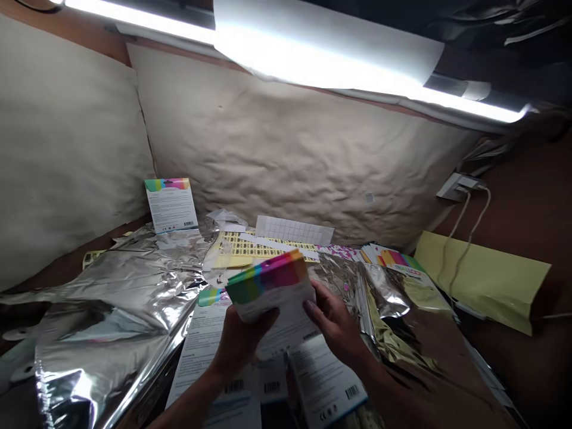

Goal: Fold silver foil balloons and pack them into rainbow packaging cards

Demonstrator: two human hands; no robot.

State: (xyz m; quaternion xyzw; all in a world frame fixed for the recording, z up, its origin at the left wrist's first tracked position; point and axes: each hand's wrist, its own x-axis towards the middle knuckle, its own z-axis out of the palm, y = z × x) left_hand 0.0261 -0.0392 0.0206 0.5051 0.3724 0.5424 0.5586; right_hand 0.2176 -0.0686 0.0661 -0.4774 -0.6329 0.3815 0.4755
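A small white box [270, 289] with a rainbow-striped top edge is held over the desk, in the lower middle of the view. My left hand [241, 342] grips it from below with fingers wrapped round its underside. My right hand [335, 322] holds its right side, thumb pressed on the white face. Under the hands lie several flat white cartons [322, 387] with barcodes and small print.
Crumpled silver foil bags [120, 304] cover the left of the desk, more foil [393, 304] lies at the right. Another rainbow-topped box [171, 204] leans on the paper-covered back wall. Yellow label sheets [254, 247], a yellow envelope [487, 280], a wall socket with cable [458, 187].
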